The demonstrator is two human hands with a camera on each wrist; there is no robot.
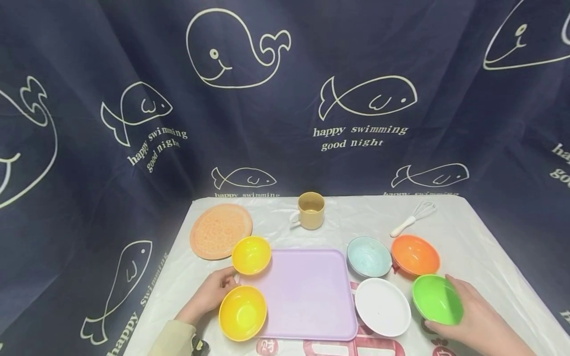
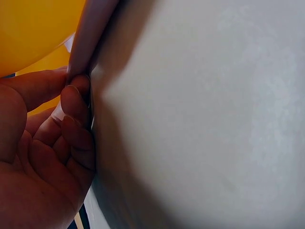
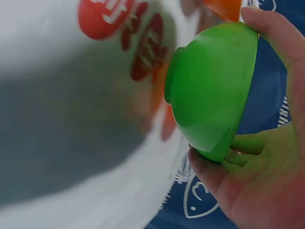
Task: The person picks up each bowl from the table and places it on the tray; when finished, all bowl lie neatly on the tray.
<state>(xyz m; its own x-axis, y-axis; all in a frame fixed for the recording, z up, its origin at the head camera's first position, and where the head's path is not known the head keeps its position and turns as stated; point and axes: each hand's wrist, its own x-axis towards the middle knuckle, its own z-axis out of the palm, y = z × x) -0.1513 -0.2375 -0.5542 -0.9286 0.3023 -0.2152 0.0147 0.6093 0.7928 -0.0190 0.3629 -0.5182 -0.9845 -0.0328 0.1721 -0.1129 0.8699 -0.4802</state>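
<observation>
My left hand is at the left side of a lilac tray. Thumb and fingertips pinch the tray's edge in the left wrist view. Two yellow bowls overlap the tray's left corners, the nearer yellow bowl just in front of that hand. On the right, my right hand grips a green bowl by its rim, thumb on one side and fingers on the other. The green bowl's foot faces the table in the right wrist view. Its mouth points upward in the head view.
Right of the tray are a white bowl, a light blue bowl and an orange bowl. A whisk lies behind them. Farther back stand a tan mug and, at left, an orange round plate. A dark curtain hangs behind.
</observation>
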